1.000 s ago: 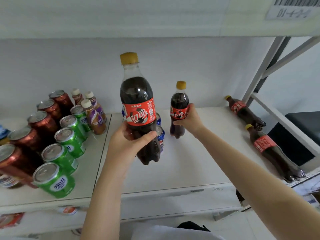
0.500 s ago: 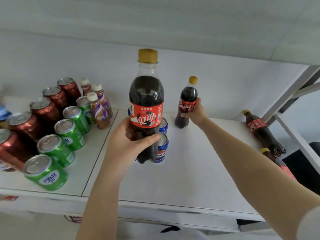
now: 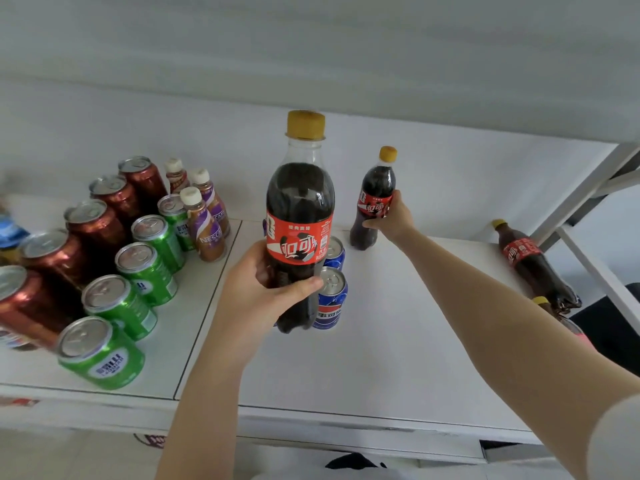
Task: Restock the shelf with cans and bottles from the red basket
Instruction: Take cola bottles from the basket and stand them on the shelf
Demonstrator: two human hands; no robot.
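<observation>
Head view: shelf point(image 3: 398, 358).
Left hand point(image 3: 263, 292): fingers wrapped round near bottle point(image 3: 299, 220).
Right hand point(image 3: 393, 216): fingers gripping far bottle point(image 3: 375, 199).
Risk: near bottle may topple blue cans point(image 3: 330, 296).

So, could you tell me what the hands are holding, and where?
Left hand: near cola bottle, lower body. Right hand: far cola bottle, at its label.

I note the cola bottle point(image 3: 300, 216) in my left hand point(image 3: 258, 289) covers most of the two blue cans point(image 3: 331, 299) behind it; whether more stand there I cannot tell. My right hand point(image 3: 393, 216) hides part of the far bottle point(image 3: 375, 192). At the right, a second lying bottle point(image 3: 554, 311) shows only its cap and neck past my forearm. The left edge cuts off a red can point(image 3: 24, 306) and a blurred blue object point(image 3: 10, 233).
</observation>
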